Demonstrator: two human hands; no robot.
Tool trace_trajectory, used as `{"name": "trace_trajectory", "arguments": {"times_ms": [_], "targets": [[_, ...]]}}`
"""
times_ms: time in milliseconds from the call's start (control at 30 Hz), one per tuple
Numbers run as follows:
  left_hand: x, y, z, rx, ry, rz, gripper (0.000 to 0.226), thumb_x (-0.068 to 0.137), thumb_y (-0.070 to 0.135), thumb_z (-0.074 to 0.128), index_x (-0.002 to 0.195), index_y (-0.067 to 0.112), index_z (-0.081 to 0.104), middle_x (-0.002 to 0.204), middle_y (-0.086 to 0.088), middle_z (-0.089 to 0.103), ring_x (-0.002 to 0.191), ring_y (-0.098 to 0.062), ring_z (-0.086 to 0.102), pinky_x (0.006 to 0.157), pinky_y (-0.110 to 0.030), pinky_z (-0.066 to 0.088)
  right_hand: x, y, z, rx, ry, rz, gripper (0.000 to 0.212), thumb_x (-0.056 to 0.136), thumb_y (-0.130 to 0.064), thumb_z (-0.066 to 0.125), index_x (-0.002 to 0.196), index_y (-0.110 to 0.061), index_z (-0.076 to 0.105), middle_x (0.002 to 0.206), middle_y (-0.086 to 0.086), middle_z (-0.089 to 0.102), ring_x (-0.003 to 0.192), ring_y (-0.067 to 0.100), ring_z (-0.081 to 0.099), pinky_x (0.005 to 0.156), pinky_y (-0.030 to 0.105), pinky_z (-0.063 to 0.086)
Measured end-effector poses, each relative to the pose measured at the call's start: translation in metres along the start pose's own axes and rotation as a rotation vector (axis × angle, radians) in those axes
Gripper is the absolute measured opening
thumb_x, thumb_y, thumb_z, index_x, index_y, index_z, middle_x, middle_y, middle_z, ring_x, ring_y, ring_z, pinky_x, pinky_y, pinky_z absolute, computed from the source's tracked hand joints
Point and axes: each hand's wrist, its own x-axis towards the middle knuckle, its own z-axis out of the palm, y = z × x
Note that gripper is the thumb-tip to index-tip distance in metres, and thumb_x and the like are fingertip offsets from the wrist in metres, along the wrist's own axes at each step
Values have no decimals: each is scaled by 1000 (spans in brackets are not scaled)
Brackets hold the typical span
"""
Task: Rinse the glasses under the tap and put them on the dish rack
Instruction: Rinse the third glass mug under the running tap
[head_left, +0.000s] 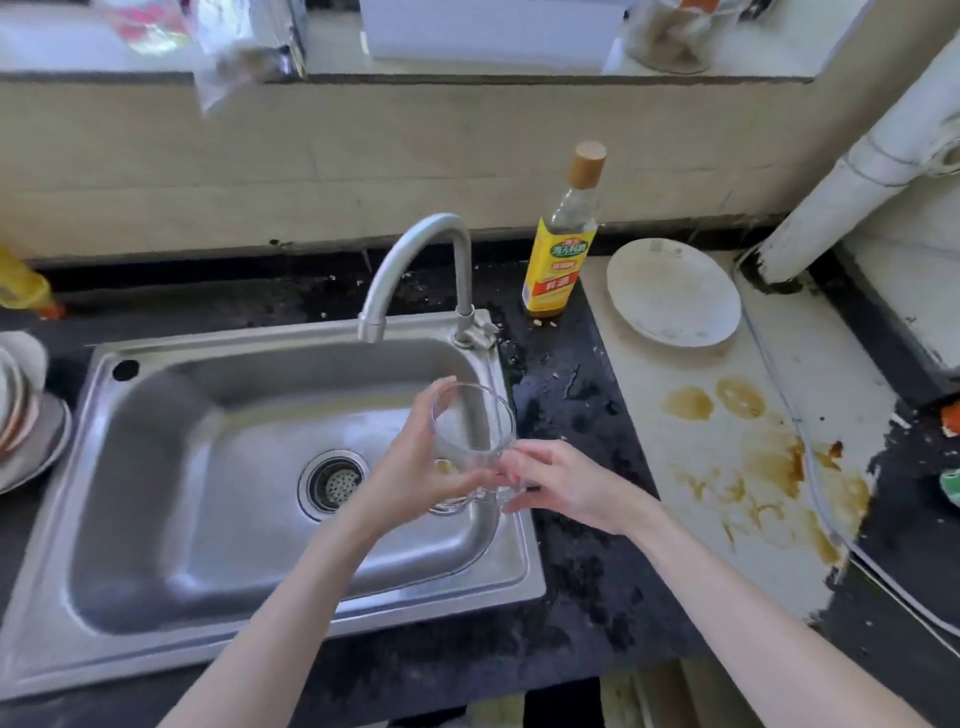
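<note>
Head view: both hands hold one clear glass (470, 447) over the sink (156, 467). The left hand (415, 467) wraps its side; the right hand (561, 483) grips what looks like its handle. The tap (410, 260) stands beyond the hands, dry. Wet glass is likely slippery and fragile; the handle seems safest.

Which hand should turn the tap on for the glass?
Probably the right hand. It sits nearer the tap's handle, and only pinches the glass low down, while the left hand wraps around it.
</note>
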Motion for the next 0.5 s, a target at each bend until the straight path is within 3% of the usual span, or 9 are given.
{"name": "trace_trajectory", "arguments": {"times_ms": [67, 133, 200, 267, 367, 433, 500], "targets": [[-3, -19, -10, -18, 53, 15, 82, 67, 27, 81, 124, 43, 23, 124, -1, 51, 112, 7, 48, 88, -6, 37, 14, 1, 14, -11, -11, 14, 41, 98, -21, 44, 68, -31, 69, 102, -3, 68, 104, 15, 61, 87, 36, 52], [-4, -35, -15, -65, 122, 3, 80, 65, 34, 82, 120, 47, 26, 113, 0, 55, 104, -3, 53, 85, -11, 40, 29, 4, 18, -69, 11, 34, 26, 97, -28, 46, 86, -28, 70, 111, 4, 66, 104, 15, 61, 84, 34, 53], [-2, -51, -15, -119, 200, -30, 75, 64, 39, 81, 117, 48, 29, 110, 3, 55, 101, -9, 54, 83, -13, 41, 51, 4, 15, -196, 58, 56, 24, 96, -34, 47, 104, -22, 66, 113, 2, 66, 103, 12, 62, 86, 36, 54], [1, -67, -14, -165, 261, -55, 73, 67, 23, 82, 116, 44, 31, 110, 1, 53, 102, -14, 53, 81, -11, 40, 77, 1, 7, -285, 235, 26, 28, 96, -33, 48, 117, -18, 60, 120, 1, 62, 107, 13, 59, 92, 39, 52], [5, -88, -15, -186, 298, -56, 76, 68, 14, 81, 116, 44, 31, 111, 2, 51, 104, -15, 51, 80, -10, 42, 114, -11, -14, -419, 671, -152, 45, 97, -23, 47, 140, -11, 38, 145, 6, 40, 129, 18, 42, 108, 34, 35], [8, -97, -17, -209, 315, -64, 77, 67, 12, 82, 116, 43, 31, 112, 3, 51, 104, -15, 51, 78, -10, 43, 135, -15, -23, -551, 725, -168, 56, 98, -23, 44, 147, -9, 21, 154, 6, 24, 140, 18, 24, 112, 28, 20], [11, -105, -18, -225, 326, -73, 77, 67, 12, 82, 116, 42, 31, 112, 3, 51, 104, -15, 51, 80, -14, 44, 151, -11, -26, -590, 701, -147, 54, 98, -23, 42, 147, -10, 23, 152, 7, 28, 139, 20, 28, 108, 25, 23]]}}
